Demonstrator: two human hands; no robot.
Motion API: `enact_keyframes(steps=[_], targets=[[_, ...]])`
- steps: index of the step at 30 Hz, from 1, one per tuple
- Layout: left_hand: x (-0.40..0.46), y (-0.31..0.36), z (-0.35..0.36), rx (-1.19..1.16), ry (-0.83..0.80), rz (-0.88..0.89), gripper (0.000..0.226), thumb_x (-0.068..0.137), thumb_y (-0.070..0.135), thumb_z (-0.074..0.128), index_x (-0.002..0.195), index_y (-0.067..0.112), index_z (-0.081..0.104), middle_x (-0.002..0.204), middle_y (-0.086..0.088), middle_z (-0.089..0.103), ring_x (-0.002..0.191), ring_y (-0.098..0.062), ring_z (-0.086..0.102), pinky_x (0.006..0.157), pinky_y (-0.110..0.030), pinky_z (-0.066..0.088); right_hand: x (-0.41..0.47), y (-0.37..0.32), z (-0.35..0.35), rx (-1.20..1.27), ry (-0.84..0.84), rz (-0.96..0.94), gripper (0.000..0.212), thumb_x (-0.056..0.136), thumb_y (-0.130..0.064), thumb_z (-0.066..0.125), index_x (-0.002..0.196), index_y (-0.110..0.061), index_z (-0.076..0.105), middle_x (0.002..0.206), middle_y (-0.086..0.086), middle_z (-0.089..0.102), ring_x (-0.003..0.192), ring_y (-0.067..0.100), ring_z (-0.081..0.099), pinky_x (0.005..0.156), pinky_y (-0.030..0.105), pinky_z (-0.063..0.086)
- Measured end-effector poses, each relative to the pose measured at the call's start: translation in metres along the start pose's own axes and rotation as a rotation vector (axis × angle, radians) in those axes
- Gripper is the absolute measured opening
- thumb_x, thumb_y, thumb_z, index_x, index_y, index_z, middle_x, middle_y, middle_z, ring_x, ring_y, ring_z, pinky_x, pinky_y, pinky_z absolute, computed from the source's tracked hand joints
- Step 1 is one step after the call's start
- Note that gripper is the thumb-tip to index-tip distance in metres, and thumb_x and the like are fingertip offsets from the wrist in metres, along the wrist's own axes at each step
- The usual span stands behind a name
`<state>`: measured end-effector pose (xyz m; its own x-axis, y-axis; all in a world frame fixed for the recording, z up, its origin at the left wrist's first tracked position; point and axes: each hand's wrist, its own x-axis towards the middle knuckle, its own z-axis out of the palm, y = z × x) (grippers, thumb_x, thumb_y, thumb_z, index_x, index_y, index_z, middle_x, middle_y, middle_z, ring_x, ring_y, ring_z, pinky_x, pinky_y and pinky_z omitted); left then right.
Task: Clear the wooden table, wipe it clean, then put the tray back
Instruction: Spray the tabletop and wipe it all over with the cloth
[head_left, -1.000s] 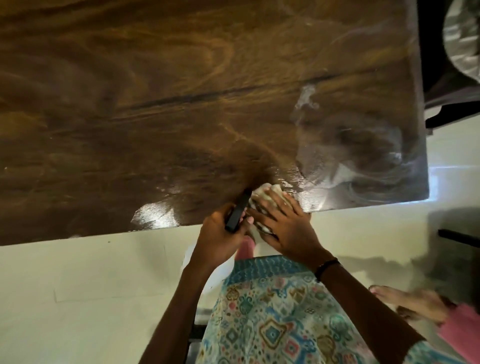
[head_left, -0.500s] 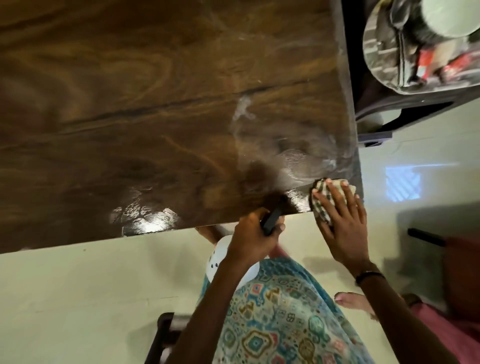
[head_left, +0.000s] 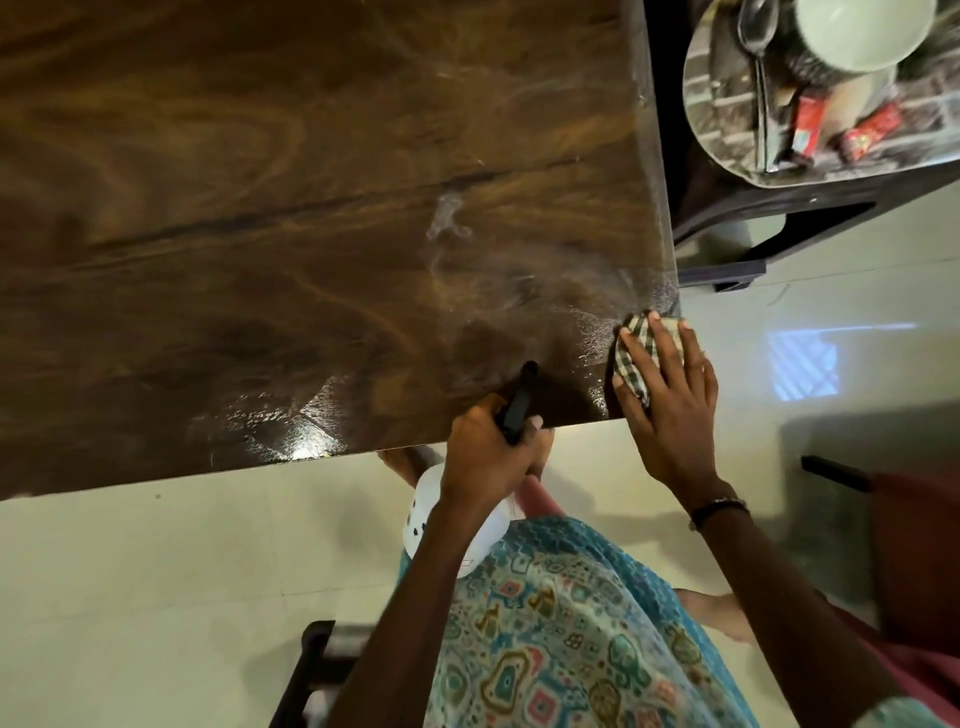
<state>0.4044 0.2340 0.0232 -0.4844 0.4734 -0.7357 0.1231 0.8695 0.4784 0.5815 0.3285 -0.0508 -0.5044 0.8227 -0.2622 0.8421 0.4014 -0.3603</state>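
One right hand (head_left: 670, 400) is pressing one checked cloth (head_left: 635, 358) flat-fingered onto the wooden table (head_left: 260, 208) at its near right corner. One left hand (head_left: 485, 454) is gripping one spray bottle (head_left: 457, 519); one tray (head_left: 727, 119) is sitting beside the table.

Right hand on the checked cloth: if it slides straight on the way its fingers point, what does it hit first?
Probably nothing: the right hand presses the checked cloth at the wooden table corner, so it would run off the side edge; the dark stand with the tray lies beyond, depth unclear.

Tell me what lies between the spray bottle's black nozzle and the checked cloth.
Only bare, wet wooden table, seen in the head view.
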Motion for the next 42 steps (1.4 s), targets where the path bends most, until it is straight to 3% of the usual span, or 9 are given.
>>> enact_keyframes(steps=[4,9,12,17,21,28,32,37,42], targets=[[0.005,-0.001,-0.013,-0.049,0.018,-0.056,0.033,0.082,0.035,0.068,0.102,0.009,0.065,0.101,-0.013,0.069,0.099,-0.03,0.063,0.079,-0.029,0.043,0.029,-0.036,0.009,-0.062,0.011,-0.095,0.053,0.096,-0.045,0.036,0.147,-0.03,0.034,0.157,0.004,0.025,0.146,0.031,0.012,0.115,0.055,0.013],[0.006,0.001,-0.029,-0.103,0.065,-0.057,0.026,0.081,0.032,0.07,0.098,0.012,0.068,0.09,-0.005,0.068,0.088,-0.023,0.063,0.076,-0.024,0.041,0.028,-0.091,0.039,-0.07,-0.087,-0.496,0.046,0.095,-0.041,0.037,0.138,-0.029,0.047,0.151,0.006,0.039,0.144,0.034,0.024,0.116,0.054,0.019],[0.005,0.002,-0.037,-0.117,0.065,-0.046,0.028,0.081,0.032,0.069,0.099,0.01,0.067,0.089,-0.002,0.066,0.086,-0.019,0.061,0.079,-0.027,0.044,0.015,-0.065,0.032,-0.173,-0.146,-0.704,0.05,0.095,-0.042,0.041,0.143,-0.03,0.037,0.153,0.002,0.034,0.144,0.03,0.025,0.118,0.049,0.018],[0.01,-0.002,-0.045,-0.165,0.038,-0.072,0.022,0.082,0.032,0.069,0.092,0.012,0.067,0.094,-0.008,0.069,0.094,-0.024,0.063,0.084,-0.029,0.044,0.024,0.009,-0.01,-0.215,-0.102,-0.335,0.055,0.095,-0.045,0.035,0.148,-0.033,0.026,0.155,0.006,0.03,0.146,0.029,0.017,0.118,0.047,0.014],[0.011,0.003,-0.047,-0.182,0.035,-0.061,0.021,0.083,0.031,0.068,0.091,0.011,0.067,0.091,-0.008,0.069,0.092,-0.022,0.062,0.082,-0.028,0.042,0.058,-0.016,-0.006,-0.146,-0.015,-0.096,0.055,0.096,-0.046,0.036,0.148,-0.03,0.03,0.158,0.004,0.024,0.147,0.031,0.013,0.117,0.053,0.016],[0.012,0.016,-0.048,-0.183,0.084,-0.05,0.027,0.082,0.032,0.069,0.099,0.01,0.067,0.088,-0.005,0.066,0.088,-0.022,0.062,0.074,-0.024,0.042,0.065,-0.121,0.044,-0.18,-0.07,-0.582,0.053,0.092,-0.042,0.04,0.143,-0.03,0.038,0.152,0.003,0.038,0.142,0.033,0.026,0.116,0.053,0.017],[0.014,0.02,-0.05,-0.171,0.069,-0.054,0.025,0.082,0.032,0.069,0.097,0.013,0.065,0.095,-0.01,0.068,0.091,-0.024,0.064,0.077,-0.028,0.047,0.04,-0.084,0.039,-0.267,-0.18,-0.75,0.059,0.088,-0.047,0.049,0.143,-0.025,0.04,0.151,0.005,0.038,0.144,0.03,0.02,0.117,0.046,0.012],[0.023,0.024,-0.054,-0.166,0.004,-0.049,0.021,0.083,0.034,0.067,0.088,0.014,0.068,0.092,-0.007,0.069,0.092,-0.021,0.063,0.076,-0.026,0.042,0.035,-0.001,-0.006,-0.212,-0.112,-0.386,0.057,0.094,-0.044,0.037,0.148,-0.035,0.024,0.157,0.003,0.026,0.146,0.029,0.017,0.118,0.048,0.016],[0.039,0.037,-0.054,-0.125,-0.019,-0.005,0.023,0.083,0.035,0.066,0.094,0.014,0.068,0.097,-0.007,0.069,0.092,-0.021,0.062,0.078,-0.025,0.041,0.07,-0.002,-0.015,-0.177,-0.062,-0.216,0.056,0.094,-0.047,0.033,0.148,-0.028,0.033,0.158,0.003,0.025,0.147,0.027,0.014,0.117,0.047,0.016]])
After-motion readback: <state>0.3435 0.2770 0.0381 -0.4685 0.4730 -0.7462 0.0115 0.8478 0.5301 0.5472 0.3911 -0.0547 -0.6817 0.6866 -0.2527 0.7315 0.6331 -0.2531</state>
